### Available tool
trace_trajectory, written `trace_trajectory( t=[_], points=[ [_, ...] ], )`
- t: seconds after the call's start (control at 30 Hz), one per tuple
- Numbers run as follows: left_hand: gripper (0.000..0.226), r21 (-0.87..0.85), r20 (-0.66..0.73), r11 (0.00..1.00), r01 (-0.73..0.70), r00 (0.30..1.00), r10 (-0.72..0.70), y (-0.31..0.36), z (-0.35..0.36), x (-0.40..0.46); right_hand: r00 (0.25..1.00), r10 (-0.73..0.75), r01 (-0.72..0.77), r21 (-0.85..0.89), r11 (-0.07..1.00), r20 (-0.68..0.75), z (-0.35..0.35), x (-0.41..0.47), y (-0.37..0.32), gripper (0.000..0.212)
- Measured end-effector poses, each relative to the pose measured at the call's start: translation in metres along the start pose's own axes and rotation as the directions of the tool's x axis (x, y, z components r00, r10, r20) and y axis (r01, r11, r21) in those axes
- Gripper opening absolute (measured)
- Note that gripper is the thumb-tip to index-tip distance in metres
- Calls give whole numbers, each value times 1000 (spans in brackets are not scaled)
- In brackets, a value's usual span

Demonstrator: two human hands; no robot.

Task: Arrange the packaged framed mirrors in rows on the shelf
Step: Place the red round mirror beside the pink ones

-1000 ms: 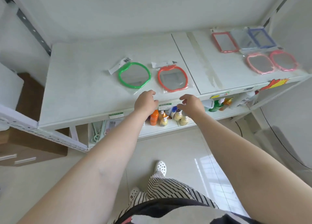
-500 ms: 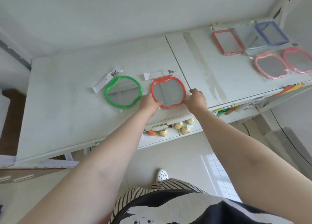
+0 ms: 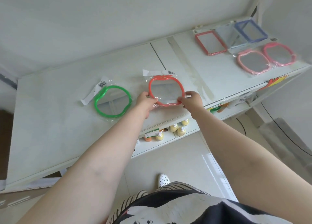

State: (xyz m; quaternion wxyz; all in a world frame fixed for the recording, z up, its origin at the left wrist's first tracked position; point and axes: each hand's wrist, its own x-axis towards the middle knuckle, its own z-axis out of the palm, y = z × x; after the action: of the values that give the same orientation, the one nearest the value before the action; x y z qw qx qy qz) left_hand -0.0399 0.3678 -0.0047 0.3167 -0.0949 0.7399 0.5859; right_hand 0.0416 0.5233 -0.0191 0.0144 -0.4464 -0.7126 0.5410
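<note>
I hold the orange apple-shaped mirror (image 3: 166, 90) in its clear packet at the middle of the frame, my left hand (image 3: 144, 101) pinching its lower left rim and my right hand (image 3: 191, 100) pinching its lower right, both closed on the frame. It sits on the white shelf (image 3: 50, 122), near the front edge. I judge this the straightening step: squaring this mirror up beside the green apple-shaped mirror (image 3: 112, 101), which lies just to its left, apart from it. The next move calls for a small slide and turn so the two line up in one row, barcode tabs pointing the same way. The shelf's front lip is close below my hands, so I should push away from it rather than drag toward me. There is open room to the right before the red rectangular mirror (image 3: 211, 42), the blue rectangular mirror (image 3: 250, 30) and the two pink mirrors (image 3: 252, 62) in the upper right.
</note>
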Motion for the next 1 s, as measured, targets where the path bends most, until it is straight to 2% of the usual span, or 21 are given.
trace_trajectory(
  t=[0.13, 0.23, 0.33, 0.43, 0.67, 0.77, 1.0],
  points=[
    [29, -92, 77, 996, -13, 997, 20, -6, 5, -20, 1000, 0, -8, 291, 957, 27, -18, -30, 4, 34],
    [32, -66, 146, 997, -41, 988, 50, -13, 6, -39, 1000, 18, -21, 377, 926, 10, -34, -61, 15, 35],
    [45, -125, 225, 990, -69, 970, 96, -20, 0, -60, 1000, 12, -3, 367, 930, -23, -53, -97, 35, 38],
    [42, -179, 277, 982, -67, 954, 116, -33, -8, -85, 999, 13, 5, 361, 932, -48, -67, -139, 61, 39],
    [45, -73, 381, 993, -96, 917, 117, -73, 17, -151, 977, 98, -7, 430, 903, -189, -91, -220, 130, 42],
    [47, -20, 381, 993, -118, 917, 117, -81, 32, -166, 966, 124, -9, 446, 895, -227, -105, -236, 146, 43],
    [44, 68, 389, 983, -172, 912, 133, -96, 102, -195, 954, 171, -34, 481, 876, -245, -166, -256, 180, 37]
  ],
)
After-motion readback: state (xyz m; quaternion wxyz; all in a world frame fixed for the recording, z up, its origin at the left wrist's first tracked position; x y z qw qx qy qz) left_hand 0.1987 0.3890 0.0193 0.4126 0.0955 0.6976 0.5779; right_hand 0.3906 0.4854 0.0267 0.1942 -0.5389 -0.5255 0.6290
